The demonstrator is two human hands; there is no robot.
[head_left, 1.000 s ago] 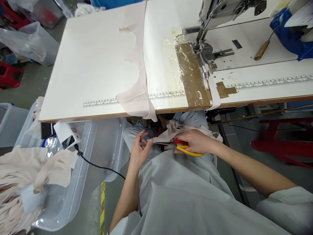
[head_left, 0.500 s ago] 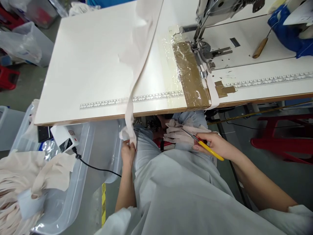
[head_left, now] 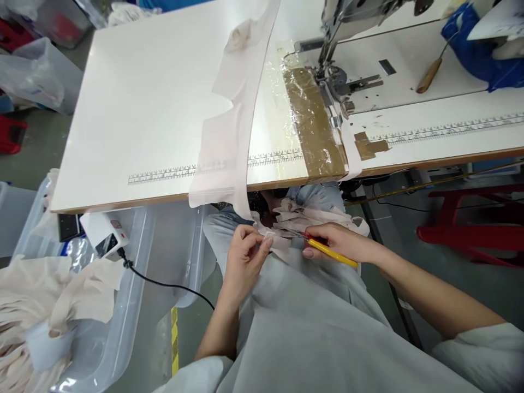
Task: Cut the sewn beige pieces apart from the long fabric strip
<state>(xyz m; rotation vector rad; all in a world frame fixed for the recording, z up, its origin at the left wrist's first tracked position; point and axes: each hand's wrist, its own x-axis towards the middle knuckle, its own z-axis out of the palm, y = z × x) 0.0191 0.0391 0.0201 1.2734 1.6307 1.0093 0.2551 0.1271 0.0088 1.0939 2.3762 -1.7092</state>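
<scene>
Over my lap, my left hand pinches the end of a pale pink fabric strip between thumb and fingers. The strip runs up over the table edge and lies across the white tabletop. My right hand grips scissors with yellow handles, their blades pointing left toward the pinched fabric. Whether the blades touch the cloth I cannot tell. More pale pink fabric pieces lie bunched on my lap behind the blades. Above right, the sewing machine has a narrow band of fabric hanging from its front.
The white table bears a printed ruler and brown tape. A wooden-handled awl lies right of the machine. At left, a clear plastic bin holds fabric pieces and a white device with a black cable. A red stool stands at right.
My left hand has moved right and pulled the fabric end over my lap, and the cloth has spread wider on the table. My right hand has brought the scissors left, near that end.
</scene>
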